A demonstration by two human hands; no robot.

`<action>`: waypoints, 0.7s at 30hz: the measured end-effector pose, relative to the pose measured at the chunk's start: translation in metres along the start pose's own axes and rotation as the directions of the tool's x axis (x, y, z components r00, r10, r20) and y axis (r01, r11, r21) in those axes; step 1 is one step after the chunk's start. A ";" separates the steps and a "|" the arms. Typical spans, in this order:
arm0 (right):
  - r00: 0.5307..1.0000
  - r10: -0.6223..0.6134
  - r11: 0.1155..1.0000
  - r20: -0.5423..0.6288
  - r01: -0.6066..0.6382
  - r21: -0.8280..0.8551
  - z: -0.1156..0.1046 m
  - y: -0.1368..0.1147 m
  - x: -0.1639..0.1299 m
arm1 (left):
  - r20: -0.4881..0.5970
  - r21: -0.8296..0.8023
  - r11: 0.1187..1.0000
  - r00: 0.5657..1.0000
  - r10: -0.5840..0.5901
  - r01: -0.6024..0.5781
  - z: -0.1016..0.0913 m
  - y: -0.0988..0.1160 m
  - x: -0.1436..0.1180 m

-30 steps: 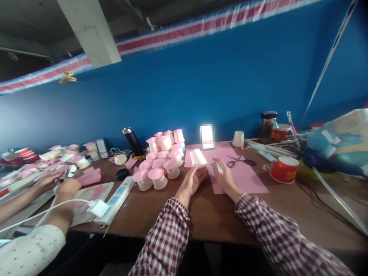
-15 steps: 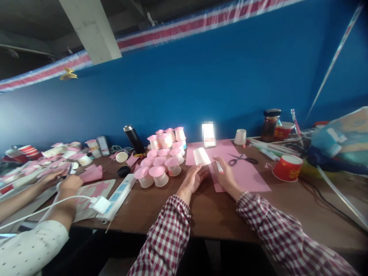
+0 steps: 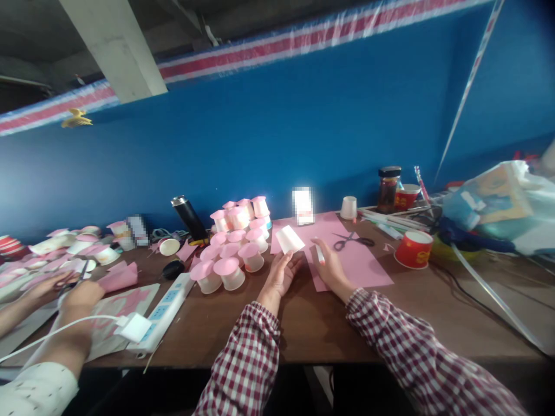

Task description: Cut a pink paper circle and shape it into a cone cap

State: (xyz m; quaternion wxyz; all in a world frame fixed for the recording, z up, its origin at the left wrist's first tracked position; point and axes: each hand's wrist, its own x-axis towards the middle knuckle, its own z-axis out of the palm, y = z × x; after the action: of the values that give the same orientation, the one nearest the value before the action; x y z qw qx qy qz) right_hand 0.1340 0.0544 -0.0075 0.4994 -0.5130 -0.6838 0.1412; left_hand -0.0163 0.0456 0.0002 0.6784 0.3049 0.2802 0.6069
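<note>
My left hand (image 3: 280, 276) holds a small white paper cup (image 3: 289, 238) tipped on its side above the brown table (image 3: 312, 323). My right hand (image 3: 330, 267) grips a white glue stick with a pinkish tip (image 3: 319, 254) and rests on a pink paper sheet (image 3: 347, 254). The two hands are close together, just apart. Left of my left hand stands a cluster of several white cups with pink tops (image 3: 236, 242). Black scissors (image 3: 350, 240) lie on the pink sheet beyond my right hand.
A co-worker's hands (image 3: 76, 292) work with scissors among pink pieces at the left. A white power strip (image 3: 167, 309), a black flask (image 3: 187, 218), a red cup (image 3: 413, 249), a jar (image 3: 387, 189) and plastic bags (image 3: 498, 208) stand around.
The view has shifted, so everything sits a little further left in frame. My hands keep the same hold on the cup and the glue stick.
</note>
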 end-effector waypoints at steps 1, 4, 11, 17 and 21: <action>1.000 -0.014 1.000 0.006 0.014 -0.019 0.000 0.001 0.001 | -0.003 0.002 1.000 1.000 0.001 -0.001 0.000 0.000 0.000; 0.998 -0.052 0.995 0.027 0.054 -0.083 -0.005 0.004 0.003 | -0.015 -0.008 1.000 1.000 -0.010 0.010 0.000 0.000 0.000; 0.994 -0.054 0.994 0.090 0.062 -0.093 -0.048 0.018 -0.005 | -0.024 0.025 0.999 0.999 0.022 -0.022 0.000 0.001 -0.008; 0.966 -0.053 0.958 0.251 0.121 -0.260 -0.093 0.035 -0.018 | 0.038 0.158 0.982 0.994 0.099 -0.104 -0.001 0.009 -0.025; 0.972 -0.031 0.969 0.233 0.087 -0.232 -0.108 0.041 -0.013 | 0.025 0.314 0.940 0.990 0.137 -0.138 -0.003 0.017 -0.034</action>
State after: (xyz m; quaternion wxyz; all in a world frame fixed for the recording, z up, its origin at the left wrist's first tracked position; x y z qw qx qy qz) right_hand 0.2460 0.0268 0.0063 0.3559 -0.5293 -0.7637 0.1003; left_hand -0.0336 0.0132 0.0111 0.5775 0.4287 0.3504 0.5999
